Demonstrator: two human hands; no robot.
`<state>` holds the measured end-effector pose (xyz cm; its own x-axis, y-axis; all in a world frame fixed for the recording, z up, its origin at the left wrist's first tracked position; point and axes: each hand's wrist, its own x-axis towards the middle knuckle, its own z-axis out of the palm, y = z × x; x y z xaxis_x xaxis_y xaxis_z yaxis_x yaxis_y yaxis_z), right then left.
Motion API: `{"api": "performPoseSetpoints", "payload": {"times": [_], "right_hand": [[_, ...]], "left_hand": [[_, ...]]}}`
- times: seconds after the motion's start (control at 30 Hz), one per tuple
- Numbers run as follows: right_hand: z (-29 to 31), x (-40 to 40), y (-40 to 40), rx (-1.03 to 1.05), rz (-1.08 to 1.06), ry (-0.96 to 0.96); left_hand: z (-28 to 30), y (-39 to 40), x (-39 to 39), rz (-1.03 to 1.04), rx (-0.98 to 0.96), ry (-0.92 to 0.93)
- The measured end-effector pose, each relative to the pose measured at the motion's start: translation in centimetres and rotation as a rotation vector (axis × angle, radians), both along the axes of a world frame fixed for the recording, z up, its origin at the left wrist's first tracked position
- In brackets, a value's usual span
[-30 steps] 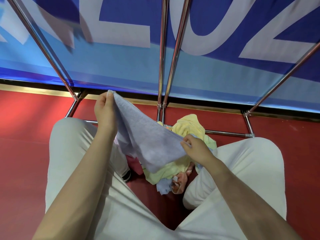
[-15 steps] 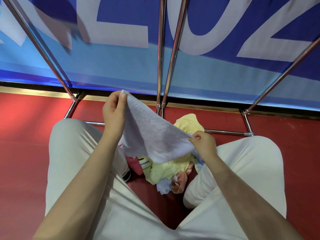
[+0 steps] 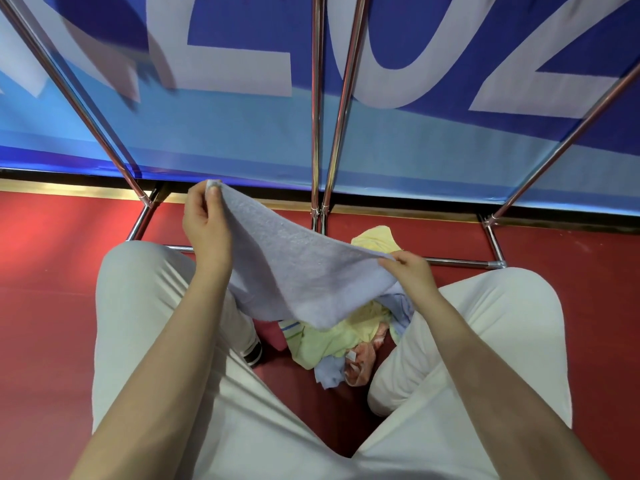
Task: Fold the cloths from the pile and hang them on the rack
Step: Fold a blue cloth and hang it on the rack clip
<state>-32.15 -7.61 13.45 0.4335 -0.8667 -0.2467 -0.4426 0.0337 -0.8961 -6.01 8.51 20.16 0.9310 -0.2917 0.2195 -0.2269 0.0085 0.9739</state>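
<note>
The person sits low on the red floor [image 3: 52, 306] with knees wide apart, in pale trousers [image 3: 145, 306]. Between the knees lies the pile of cloths [image 3: 332, 337]: yellow ones, a light blue one and a pinkish one, all jumbled together. There is no basket or box; the pile sits right on the floor.

Above the pile, both hands hold up one pale blue cloth [image 3: 298, 278]. The left hand [image 3: 206, 223] pinches one corner between thumb and fingers, and that corner pokes out just above the fingertips. The right hand [image 3: 414, 275] pinches the corner at the other end, lower down and nearer the pile. The cloth stretches between the two hands, slanting down from left to right, and the rest of it hangs loose below, covering part of the pile.

Just past the pile stands the rack [image 3: 317, 133], made of shiny metal poles. Two poles go up side by side behind the pile, and one more slants away on each side. A low bar runs along the floor behind the pile.

Behind the rack hangs a big blue banner [image 3: 242, 140] with huge white letters. Only parts show, something like "L", "O" and "Z".
</note>
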Motion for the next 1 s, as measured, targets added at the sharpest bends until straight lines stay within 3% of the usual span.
{"api": "performPoseSetpoints", "payload": {"times": [0.13, 0.2, 0.57, 0.87, 1.0], "right_hand": [[2.1, -0.4, -1.0, 0.293, -0.230, -0.489], [3.2, -0.5, -1.1, 0.283, -0.296, -0.579], [5.0, -1.7, -0.8, 0.075, -0.402, -0.499], [5.8, -1.9, -0.5, -0.017, -0.291, -0.482], [5.5, -1.6, -0.5, -0.082, -0.291, -0.372]], "left_hand": [[-1.4, -0.1, 0.8, 0.056, 0.048, 0.072], [-2.0, -0.3, 0.8, 0.060, 0.066, 0.081], [-2.0, -0.6, -0.5, -0.021, 0.064, 0.131], [-2.3, -0.7, 0.1, 0.043, 0.040, 0.211], [-2.9, -1.0, 0.1, 0.020, 0.062, 0.360]]}}
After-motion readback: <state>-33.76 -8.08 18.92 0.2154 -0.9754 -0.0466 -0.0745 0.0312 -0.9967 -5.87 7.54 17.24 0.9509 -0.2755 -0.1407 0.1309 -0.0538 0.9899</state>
